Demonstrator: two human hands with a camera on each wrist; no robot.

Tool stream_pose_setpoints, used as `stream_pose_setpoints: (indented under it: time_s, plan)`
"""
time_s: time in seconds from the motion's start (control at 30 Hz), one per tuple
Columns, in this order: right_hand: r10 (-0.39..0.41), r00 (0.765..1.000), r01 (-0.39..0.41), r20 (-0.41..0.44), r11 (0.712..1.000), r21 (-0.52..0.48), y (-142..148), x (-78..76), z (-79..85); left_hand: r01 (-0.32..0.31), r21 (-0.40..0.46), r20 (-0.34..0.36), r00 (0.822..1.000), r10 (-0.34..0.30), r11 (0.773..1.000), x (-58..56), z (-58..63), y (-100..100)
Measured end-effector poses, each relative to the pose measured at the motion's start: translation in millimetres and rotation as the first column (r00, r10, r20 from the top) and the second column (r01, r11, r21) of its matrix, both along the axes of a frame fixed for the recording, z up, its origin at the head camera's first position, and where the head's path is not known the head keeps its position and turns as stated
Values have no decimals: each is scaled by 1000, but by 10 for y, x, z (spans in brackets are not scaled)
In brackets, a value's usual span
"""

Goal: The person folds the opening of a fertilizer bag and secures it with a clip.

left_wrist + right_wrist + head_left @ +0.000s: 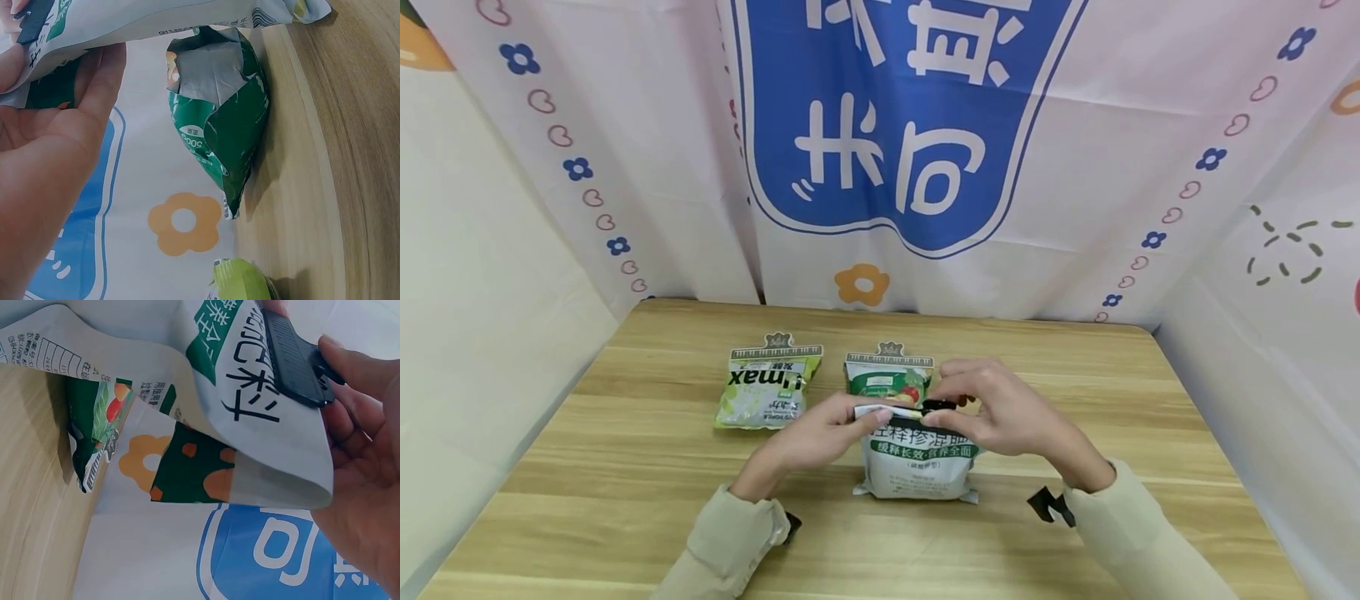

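Note:
A white fertilizer bag [917,475] with green and black print stands at the middle of the table, its top folded over. My left hand [820,429] pinches the left part of the fold, thumb on the near side and fingers behind. My right hand [1000,408] holds a black bag clip [290,359] at the right part of the fold. In the right wrist view the clip's long bar lies across the white bag, with my thumb and fingers on its handle. The fold's green-and-orange printed flap [194,465] hangs behind.
Just behind stands a green bag [222,125] with a piano-key clip [889,360] on top. A green-and-white Umax bag [763,396] with a similar clip [777,352] lies to the left. Printed cloth [1060,183] hangs behind the wooden table [587,500].

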State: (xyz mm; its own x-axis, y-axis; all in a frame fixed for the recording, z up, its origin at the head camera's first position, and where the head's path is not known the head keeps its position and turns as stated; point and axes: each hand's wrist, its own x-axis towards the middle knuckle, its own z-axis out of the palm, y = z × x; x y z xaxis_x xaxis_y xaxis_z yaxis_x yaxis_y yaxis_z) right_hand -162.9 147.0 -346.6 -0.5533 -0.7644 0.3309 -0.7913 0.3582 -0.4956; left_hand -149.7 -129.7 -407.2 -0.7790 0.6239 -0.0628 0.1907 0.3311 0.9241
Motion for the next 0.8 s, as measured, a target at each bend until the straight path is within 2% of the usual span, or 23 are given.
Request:
stream_pose_setpoints:
  time_s: [0.23,0.4,0.63,0.8]
  plan:
    - [0,1000,0,9,1000,-3,15,-6,3,8,-42,-45,999,-10,999,-6,-2,8]
    - [6,1000,-6,14,1000,-10,19,-7,-3,12,-48,-42,999,-14,999,-6,-12,1]
    - [-79,995,74,62,994,77,-14,-10,-28,18,-33,-39,999,-20,999,-18,-29,-38]
    - [-117,983,112,139,993,47,-2,-16,-115,19,-30,-55,998,-21,999,-24,-36,-51]
